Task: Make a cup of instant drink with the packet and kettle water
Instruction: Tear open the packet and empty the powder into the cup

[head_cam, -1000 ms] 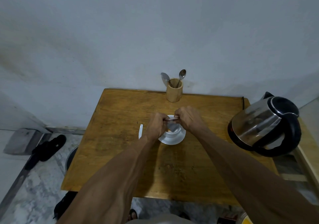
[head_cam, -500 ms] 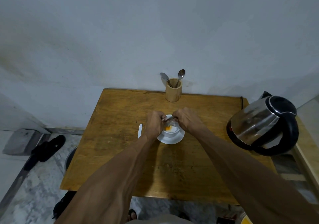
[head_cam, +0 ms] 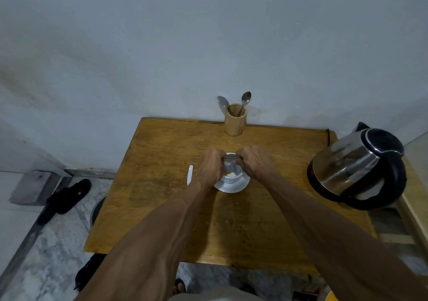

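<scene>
The wooden table [head_cam: 176,210] held the kettle [head_cam: 357,168] off at its right edge, well apart from your work, and the white cup [head_cam: 232,177] sat on its saucer [head_cam: 234,187] near the middle with a little orange powder already showing inside. Your left hand [head_cam: 209,167] and right hand [head_cam: 253,161] were both closed on the packet [head_cam: 231,166], pinching its upper end so it hung mouth-down over the cup. To finish the step cleanly you probably needed to keep the opening low inside the rim, squeeze downward to clear the last powder, and leave the spoons [head_cam: 245,98] in the holder [head_cam: 235,120] for stirring.
</scene>
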